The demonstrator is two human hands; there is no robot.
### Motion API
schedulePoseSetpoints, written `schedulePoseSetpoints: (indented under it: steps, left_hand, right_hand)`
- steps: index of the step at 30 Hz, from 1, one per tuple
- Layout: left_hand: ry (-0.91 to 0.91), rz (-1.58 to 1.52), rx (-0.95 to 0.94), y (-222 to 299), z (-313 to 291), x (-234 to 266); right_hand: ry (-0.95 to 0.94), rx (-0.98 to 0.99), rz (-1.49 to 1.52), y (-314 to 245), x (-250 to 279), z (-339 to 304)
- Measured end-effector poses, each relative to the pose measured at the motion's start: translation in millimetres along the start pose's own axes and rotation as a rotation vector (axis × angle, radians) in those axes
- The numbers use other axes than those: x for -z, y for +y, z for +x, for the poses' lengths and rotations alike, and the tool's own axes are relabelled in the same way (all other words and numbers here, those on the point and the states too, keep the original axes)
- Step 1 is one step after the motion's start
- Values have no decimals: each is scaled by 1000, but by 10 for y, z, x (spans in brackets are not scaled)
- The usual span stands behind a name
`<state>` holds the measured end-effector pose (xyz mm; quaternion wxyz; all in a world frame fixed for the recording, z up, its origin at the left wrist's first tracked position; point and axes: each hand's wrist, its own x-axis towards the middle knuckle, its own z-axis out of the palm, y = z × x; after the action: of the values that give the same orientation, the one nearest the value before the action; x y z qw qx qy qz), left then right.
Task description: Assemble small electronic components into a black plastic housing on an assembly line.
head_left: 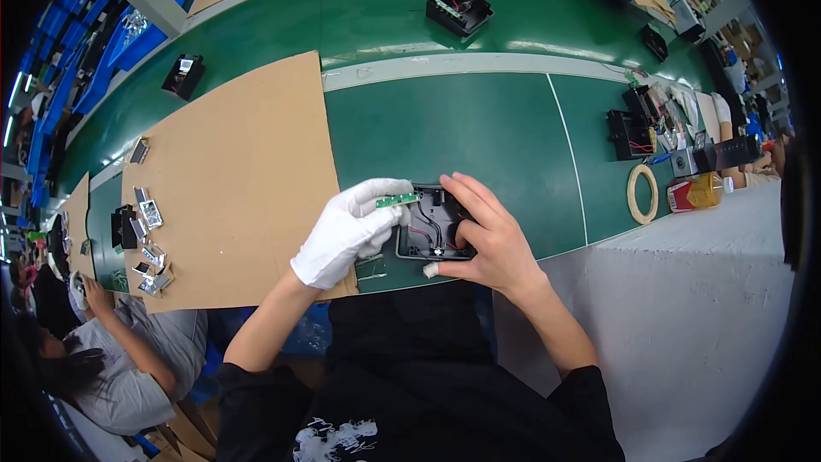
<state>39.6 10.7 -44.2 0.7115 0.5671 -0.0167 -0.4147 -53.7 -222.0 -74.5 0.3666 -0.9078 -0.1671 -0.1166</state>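
1. The green table is stretching beneath the work, with a cardboard sheet lying on its left part.
2. The bare right hand is spreading its fingers and thumb around the right side of a black box, gripping it; the thumb tip is wearing a white covering.
3. The gloved left hand is pinching a green circuit board between thumb and fingers.
4. The black box is sitting open at the table's near edge.
5. The green circuit board is hovering at the box's upper left corner.

The gloved left hand held a green circuit board while the right hand gripped a black box.
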Motion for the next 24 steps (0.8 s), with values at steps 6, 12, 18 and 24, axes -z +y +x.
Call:
schedulePoseSetpoints:
  steps: [6, 12, 18, 24]
  left_hand:
    - [-130, -33, -116, -34, -122, -74]
    - [96, 387, -175, -173, -117, -163]
    - [136, 690, -243, -234, -125, 3]
    - [68, 983, -21, -57, -139, -86]
  right_hand:
    - [283, -66, -176, -92, 126, -54]
    - [-51, -239, 622, -136, 139, 190]
    - [-350, -267, 584, -17, 338, 275]
    - [-326, -81, 173, 95, 165, 185]
